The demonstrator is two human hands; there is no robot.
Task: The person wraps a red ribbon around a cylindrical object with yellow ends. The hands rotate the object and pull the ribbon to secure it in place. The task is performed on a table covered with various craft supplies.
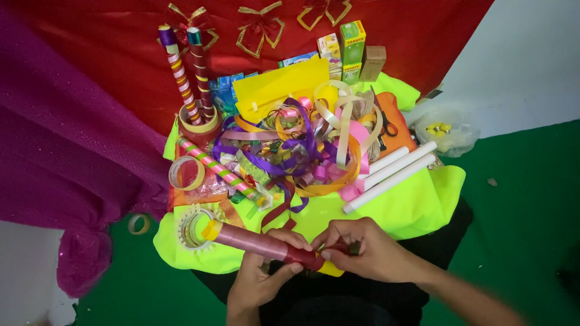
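A small table draped in a neon yellow-green cloth [417, 208] stands on green floor [519, 199]. On the cloth lie a tangled heap of coloured ribbons [302, 151], three white paper rolls [393, 175], a striped wrapped tube [217, 170] and a clear tape roll [192, 228].

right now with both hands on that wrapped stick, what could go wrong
1. The red wrapped stick is gripped only near one end by the left hand and right hand; its far end sits by the tape roll and may nudge it off the edge.
2. The ribbon pile lies close ahead; loose strands could snag.
3. The white tubes lie slanted and might roll.
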